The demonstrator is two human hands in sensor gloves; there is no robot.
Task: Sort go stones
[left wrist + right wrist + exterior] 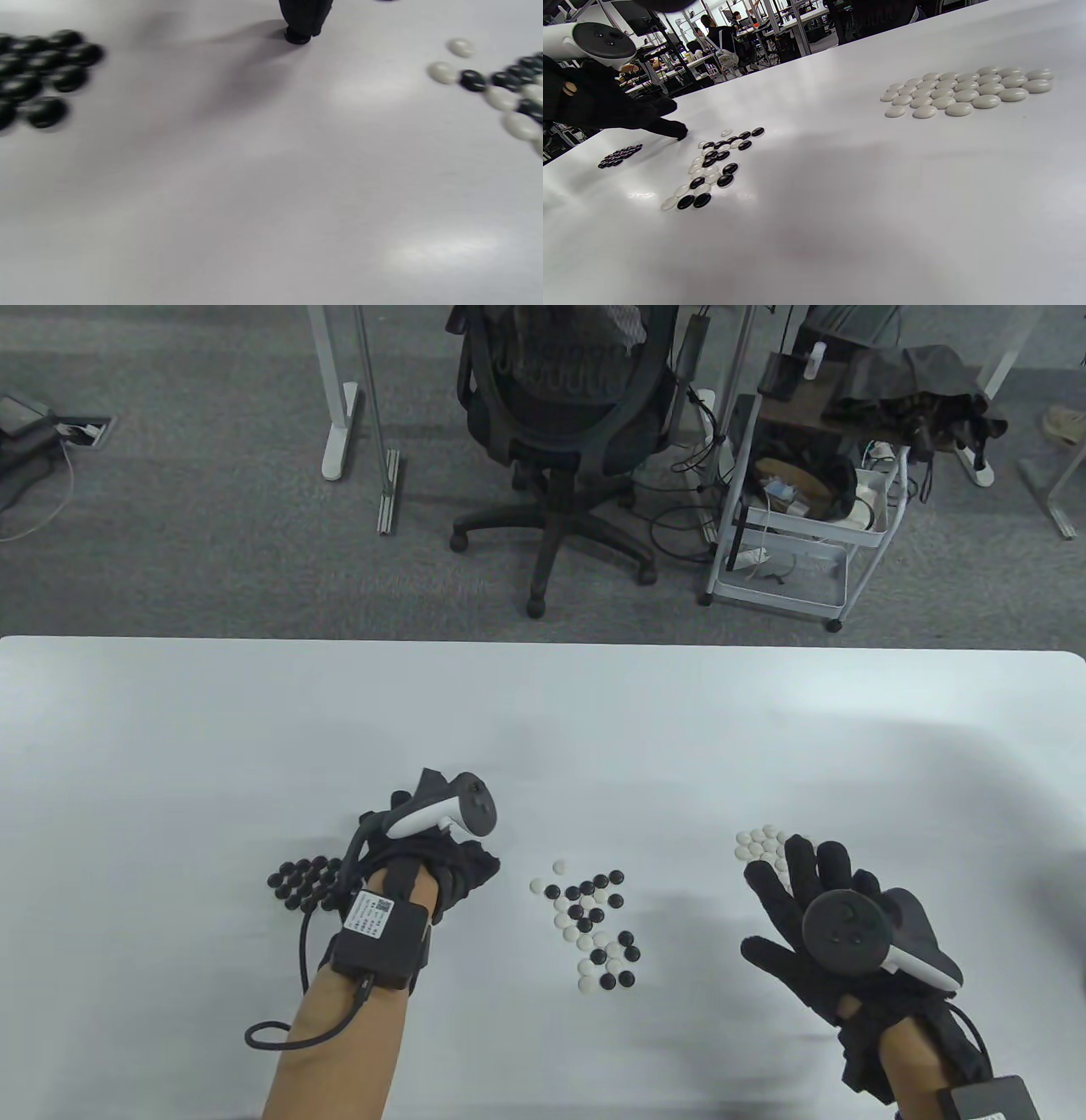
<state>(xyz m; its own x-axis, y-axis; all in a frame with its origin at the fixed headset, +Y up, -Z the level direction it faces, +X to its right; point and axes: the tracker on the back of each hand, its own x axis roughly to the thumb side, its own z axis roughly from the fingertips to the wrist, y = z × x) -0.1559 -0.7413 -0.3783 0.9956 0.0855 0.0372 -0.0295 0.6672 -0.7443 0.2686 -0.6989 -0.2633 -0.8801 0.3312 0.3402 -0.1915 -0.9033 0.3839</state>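
Observation:
Three groups of Go stones lie on the white table (212, 746). A black pile (299, 884) (38, 80) (619, 155) sits at the left. In the middle is a mixed black-and-white cluster (594, 918) (505, 93) (712, 167), and a white pile (761, 844) (967, 91) lies at the right. My left hand (471, 869) is between the black pile and the mixed cluster. One finger (304, 17) reaches down onto a single black stone (297, 38) on the table. My right hand (806, 869) hovers palm-down with straight, spread fingers, their tips at the near edge of the white pile. It holds nothing.
The table's far edge (543, 643) runs across the view. Beyond it stand an office chair (564, 415) and a white cart (797, 526). Bare tabletop stretches behind the stones and between the piles.

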